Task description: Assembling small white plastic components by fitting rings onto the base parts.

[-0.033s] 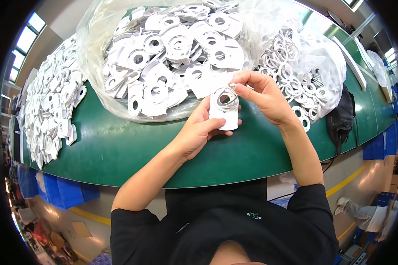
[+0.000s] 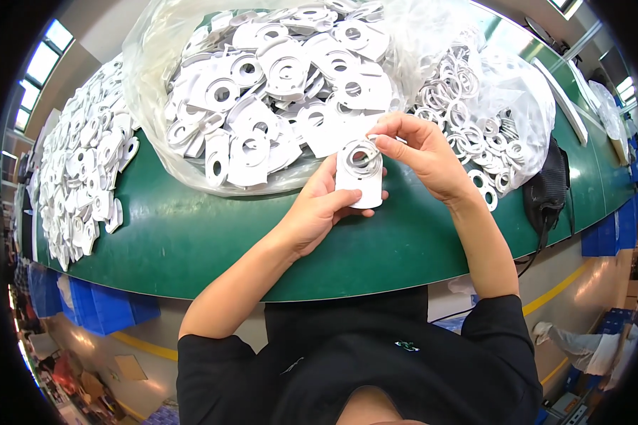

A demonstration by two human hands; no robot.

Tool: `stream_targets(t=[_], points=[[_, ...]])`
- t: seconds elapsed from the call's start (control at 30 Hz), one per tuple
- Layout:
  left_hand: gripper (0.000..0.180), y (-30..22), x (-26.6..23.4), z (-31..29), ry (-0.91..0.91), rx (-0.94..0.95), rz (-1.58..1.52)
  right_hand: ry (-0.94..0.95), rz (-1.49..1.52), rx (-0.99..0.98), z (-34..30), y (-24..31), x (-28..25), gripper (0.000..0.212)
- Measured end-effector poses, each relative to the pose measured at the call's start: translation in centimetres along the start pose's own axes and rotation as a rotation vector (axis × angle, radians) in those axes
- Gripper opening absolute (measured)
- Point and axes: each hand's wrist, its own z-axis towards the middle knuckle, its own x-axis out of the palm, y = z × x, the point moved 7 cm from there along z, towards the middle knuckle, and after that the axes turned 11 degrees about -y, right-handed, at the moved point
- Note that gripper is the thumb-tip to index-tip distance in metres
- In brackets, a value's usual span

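Note:
My left hand (image 2: 326, 198) is closed round a white plastic part (image 2: 359, 193), a flat plate with a round socket and a central hole, held above the table. Its thumb presses on the plate's lower face. Over the socket lies a white ring (image 2: 366, 167), tilted rather than flat. My right hand (image 2: 422, 152) pinches the ring's upper right edge between thumb and fingertips, which hide part of it. Just beyond my hands, a large clear plastic bag (image 2: 149, 134) is heaped with similar white parts (image 2: 252, 150).
Loose white rings (image 2: 468, 134) spill from another clear bag (image 2: 539, 99) at the right. A black pouch (image 2: 548, 188) lies beside them. More white parts (image 2: 85, 163) are piled at the left of the green table (image 2: 205, 241). Blue bins (image 2: 110, 306) stand below its edge.
The ring has shifted slightly over the socket, and my right fingertips have moved a little. My left hand and the plastic part look the same.

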Motion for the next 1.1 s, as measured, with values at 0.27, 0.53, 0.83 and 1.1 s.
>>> stream_targets(t=[0.27, 0.53, 0.83, 1.1], points=[[0.057, 0.2, -0.5, 0.0, -0.049, 0.01, -0.008, -0.012, 0.0, 0.123, -0.1, -0.7, 0.2, 0.014], [0.045, -0.1, -0.4, -0.1, -0.05, 0.014, -0.022, -0.066, -0.244, -0.007, 0.2, -1.4, -0.5, 0.015], [0.037, 0.0, -1.0, 0.0, -0.114, 0.059, 0.086, -0.009, -0.336, -0.04, 0.0, -1.2, 0.0, 0.018], [0.038, 0.1, -0.4, -0.1, -0.072, 0.102, 0.246, 0.011, -0.317, -0.079, -0.3, -0.8, 0.6, 0.018]])
